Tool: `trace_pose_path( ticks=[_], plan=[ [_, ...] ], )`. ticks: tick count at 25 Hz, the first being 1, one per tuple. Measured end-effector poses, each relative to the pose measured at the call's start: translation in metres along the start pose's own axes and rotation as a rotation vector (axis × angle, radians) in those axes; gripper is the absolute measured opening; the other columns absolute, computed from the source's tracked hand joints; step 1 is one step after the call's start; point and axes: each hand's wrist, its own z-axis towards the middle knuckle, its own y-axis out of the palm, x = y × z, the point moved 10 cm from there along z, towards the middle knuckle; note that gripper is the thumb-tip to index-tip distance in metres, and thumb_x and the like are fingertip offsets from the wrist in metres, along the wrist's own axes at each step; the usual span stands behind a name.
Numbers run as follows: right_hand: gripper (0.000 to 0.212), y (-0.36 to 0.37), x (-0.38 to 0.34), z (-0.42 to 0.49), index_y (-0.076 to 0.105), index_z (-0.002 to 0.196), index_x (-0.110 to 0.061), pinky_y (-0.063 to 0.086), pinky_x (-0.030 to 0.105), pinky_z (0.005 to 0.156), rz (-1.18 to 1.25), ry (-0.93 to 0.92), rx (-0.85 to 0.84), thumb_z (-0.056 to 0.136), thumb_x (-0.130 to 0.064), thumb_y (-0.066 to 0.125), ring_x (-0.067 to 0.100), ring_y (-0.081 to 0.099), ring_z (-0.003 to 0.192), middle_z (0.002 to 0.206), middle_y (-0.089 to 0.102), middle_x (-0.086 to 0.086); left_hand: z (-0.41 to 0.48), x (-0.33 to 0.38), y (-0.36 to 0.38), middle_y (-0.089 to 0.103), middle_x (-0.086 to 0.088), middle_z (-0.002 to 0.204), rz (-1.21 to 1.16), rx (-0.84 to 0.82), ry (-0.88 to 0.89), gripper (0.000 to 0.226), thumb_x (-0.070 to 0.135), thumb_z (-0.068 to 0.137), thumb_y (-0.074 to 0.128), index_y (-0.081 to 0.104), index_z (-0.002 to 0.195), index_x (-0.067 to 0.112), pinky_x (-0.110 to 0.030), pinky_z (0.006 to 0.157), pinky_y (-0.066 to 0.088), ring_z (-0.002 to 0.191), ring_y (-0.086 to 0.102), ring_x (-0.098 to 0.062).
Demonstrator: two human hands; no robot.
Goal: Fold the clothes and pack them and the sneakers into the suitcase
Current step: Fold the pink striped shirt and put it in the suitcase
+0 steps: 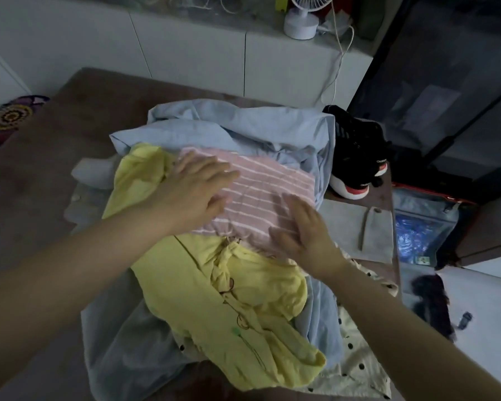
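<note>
Head view, steeply downward, close over clothes (243, 204).

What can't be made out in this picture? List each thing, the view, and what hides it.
Head view throughout.
Suitcase: mostly behind the table edge; contents unclear.
Sneakers: partly behind the blue shirt; dark, details lost.
Polka-dot garment: largely under the yellow garment, cut by the bottom edge.
Pink striped garment: parts under the left hand and right hand.
Fan: top cut by the frame.
</note>
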Motion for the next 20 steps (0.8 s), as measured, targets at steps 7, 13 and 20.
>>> trace_pose_path(
  ticks=[7, 13, 20],
  plan=[
    [0.072, 0.018, -0.001, -0.019, 0.017, 0.146, -0.036, 0.024, 0.045, 0.112, -0.549, -0.200, -0.070, 0.082, -0.062, 0.038, 0.026, 0.031, 0.138, 0.153, 0.028, 0.002, -0.035, 0.007, 0.022, 0.041, 0.006, 0.144, 0.066, -0.009, 0.047, 0.078, 0.076, 0.078, 0.021, 0.038, 0.138, 0.029, -0.045, 0.115, -0.003, 0.137, 0.028, -0.016],
    [0.043, -0.048, -0.049, -0.020, 0.075, 0.085, -0.020, 0.044, 0.022, 0.040, -0.590, -0.403, 0.198, 0.050, 0.001, 0.083, 0.025, 0.059, 0.044, 0.059, 0.067, 0.003, -0.049, 0.001, -0.007, 0.072, -0.007, 0.100, 0.117, 0.104, 0.019, 0.043, 0.045, 0.078, 0.056, 0.065, 0.108, 0.017, -0.025, 0.113, -0.012, 0.090, 0.069, -0.026],
    [0.033, -0.156, -0.045, -0.123, 0.069, 0.110, -0.021, 0.027, 0.025, 0.112, -0.458, -0.353, 0.201, 0.088, -0.026, 0.044, 0.014, 0.061, 0.090, 0.097, 0.073, 0.001, -0.097, 0.107, -0.080, 0.072, -0.003, 0.090, -0.002, 0.342, 0.241, 0.037, 0.033, 0.076, 0.044, 0.055, 0.109, 0.022, -0.033, 0.098, 0.027, 0.084, 0.067, -0.024]
  ],
)
